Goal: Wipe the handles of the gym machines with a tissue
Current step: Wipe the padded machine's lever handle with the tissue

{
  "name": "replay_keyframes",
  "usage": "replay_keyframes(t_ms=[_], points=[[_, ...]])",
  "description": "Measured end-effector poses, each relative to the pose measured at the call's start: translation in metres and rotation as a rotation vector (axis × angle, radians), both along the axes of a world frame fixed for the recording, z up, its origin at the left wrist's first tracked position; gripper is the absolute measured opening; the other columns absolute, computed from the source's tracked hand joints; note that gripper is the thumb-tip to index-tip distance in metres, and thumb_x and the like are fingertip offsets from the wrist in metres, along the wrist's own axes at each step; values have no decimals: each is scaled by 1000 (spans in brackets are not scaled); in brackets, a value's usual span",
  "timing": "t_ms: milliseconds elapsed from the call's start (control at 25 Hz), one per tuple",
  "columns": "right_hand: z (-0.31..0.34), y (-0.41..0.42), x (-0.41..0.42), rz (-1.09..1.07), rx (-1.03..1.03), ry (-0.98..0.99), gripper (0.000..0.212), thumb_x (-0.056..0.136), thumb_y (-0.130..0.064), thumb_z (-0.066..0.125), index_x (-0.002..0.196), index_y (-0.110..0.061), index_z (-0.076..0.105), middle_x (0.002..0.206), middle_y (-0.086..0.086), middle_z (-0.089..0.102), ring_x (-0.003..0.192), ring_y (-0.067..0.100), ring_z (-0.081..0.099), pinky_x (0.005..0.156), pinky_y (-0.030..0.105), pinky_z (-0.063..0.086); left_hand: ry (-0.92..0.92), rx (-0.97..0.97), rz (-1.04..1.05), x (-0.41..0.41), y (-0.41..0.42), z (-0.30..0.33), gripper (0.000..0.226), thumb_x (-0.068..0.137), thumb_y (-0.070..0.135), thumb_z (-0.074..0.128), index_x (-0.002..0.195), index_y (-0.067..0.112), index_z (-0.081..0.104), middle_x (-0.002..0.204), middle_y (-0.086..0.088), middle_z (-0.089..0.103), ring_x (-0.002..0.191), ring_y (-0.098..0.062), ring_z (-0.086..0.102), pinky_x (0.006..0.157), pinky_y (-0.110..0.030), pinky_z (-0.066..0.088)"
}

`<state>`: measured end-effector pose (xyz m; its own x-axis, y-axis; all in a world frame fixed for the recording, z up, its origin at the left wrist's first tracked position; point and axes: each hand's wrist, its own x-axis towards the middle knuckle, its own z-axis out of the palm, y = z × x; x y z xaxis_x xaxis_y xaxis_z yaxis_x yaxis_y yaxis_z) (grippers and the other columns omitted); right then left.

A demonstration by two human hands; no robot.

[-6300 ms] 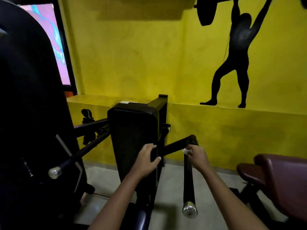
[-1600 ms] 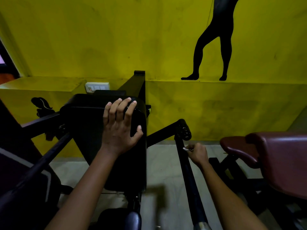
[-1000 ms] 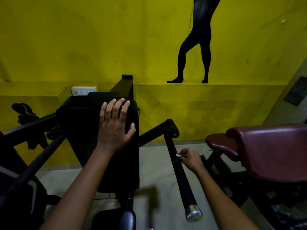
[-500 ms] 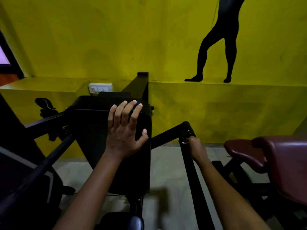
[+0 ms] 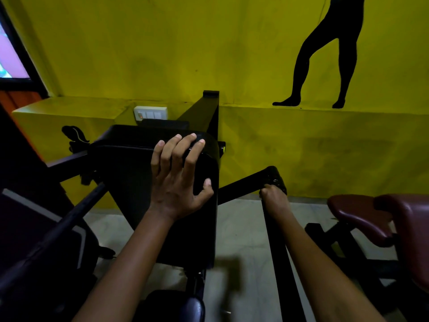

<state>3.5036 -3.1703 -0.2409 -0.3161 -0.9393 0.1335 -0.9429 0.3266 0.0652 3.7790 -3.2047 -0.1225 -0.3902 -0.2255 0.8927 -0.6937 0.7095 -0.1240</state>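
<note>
Handle (image 5: 278, 252), black bar right of the chest pad (image 5: 139, 182); long axis runs from its top joint toward the viewer. Right hand (image 5: 275, 198) clenches its top end, tissue hidden; left hand (image 5: 178, 180) rests flat, released, on pad.

Open floor (image 5: 241, 226) gap between the black pad (image 5: 148, 182) and the right handle (image 5: 277, 252); a hand could pass down there. Left hand (image 5: 178, 180) lies flat on pad's upper right corner, blocking that edge. Right hand (image 5: 274, 198) wraps handle's top, just below the end joint (image 5: 275, 176); lower handle length free. Cross arm (image 5: 239, 188) bridges pad to joint, closing the gap's far end. Maroon bench (image 5: 380, 219) crowds right side, narrow floor strip between it and handle. Left bars (image 5: 69, 212) and dark machine body fill left side. Wall (image 5: 162, 49) behind.
</note>
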Motion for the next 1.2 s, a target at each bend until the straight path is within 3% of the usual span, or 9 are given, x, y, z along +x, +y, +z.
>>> replay_keyframes(t_ms=[280, 360, 440, 560, 680, 800, 920, 1200], points=[[1, 33, 18, 34, 2, 19, 17, 83, 4, 57, 97, 2, 67, 100, 13, 62, 89, 30, 62, 65, 34, 49, -32, 55, 18, 3, 8, 5, 73, 76, 46, 56, 138, 13, 36, 141, -9, 37, 134, -29, 31, 117, -45, 15], [3, 50, 30, 47, 28, 30, 9, 70, 4, 71, 79, 2, 69, 84, 12, 63, 73, 29, 64, 51, 30, 41, -51, 82, 23, 4, 11, 6, 74, 78, 47, 57, 139, 12, 36, 142, -11, 39, 136, -30, 30, 117, -45, 14], [-6, 67, 35, 30, 43, 55, 15, 59, -2, 80, 67, -1, 68, 72, 10, 62, 61, 28, 62, 44, 29, 37, -67, 108, 10, 7, 14, 8, 74, 80, 49, 56, 141, 11, 36, 143, -12, 40, 136, -30, 30, 118, -45, 13], [-15, 89, 35, -19, 21, -77, 16, 74, -13, 68, 88, -7, 71, 92, 6, 64, 84, 27, 63, 61, 34, 48, -86, 145, -14, 11, 19, 12, 74, 83, 52, 52, 142, 11, 37, 144, -12, 40, 137, -30, 30, 118, -46, 13], [-3, 101, 35, -20, 5, -143, 23, 73, -10, 68, 95, -13, 71, 102, 4, 67, 93, 27, 64, 71, 34, 52, -93, 159, -22, 13, 20, 13, 74, 84, 54, 49, 142, 11, 37, 145, -13, 40, 138, -31, 30, 118, -47, 14], [16, 99, 31, -123, -113, -291, 18, 83, -9, 63, 98, -12, 71, 102, 11, 69, 95, 31, 64, 71, 33, 47, -78, 159, -33, 12, 21, 13, 74, 84, 54, 50, 142, 10, 38, 144, -13, 40, 138, -31, 31, 118, -47, 15], [32, 82, 20, -164, -237, -285, 21, 88, -7, 56, 102, -7, 71, 103, 16, 69, 95, 34, 64, 70, 34, 48, -61, 138, -38, 11, 20, 13, 73, 83, 53, 53, 141, 10, 39, 144, -13, 41, 137, -31, 32, 117, -48, 16], [25, 22, -11, -135, -108, -199, 19, 91, -9, 52, 105, -8, 65, 105, 14, 64, 96, 31, 61, 70, 36, 47, -44, 88, -14, 8, 14, 7, 72, 82, 51, 56, 140, 12, 40, 144, -12, 42, 138, -29, 32, 117, -46, 16]])
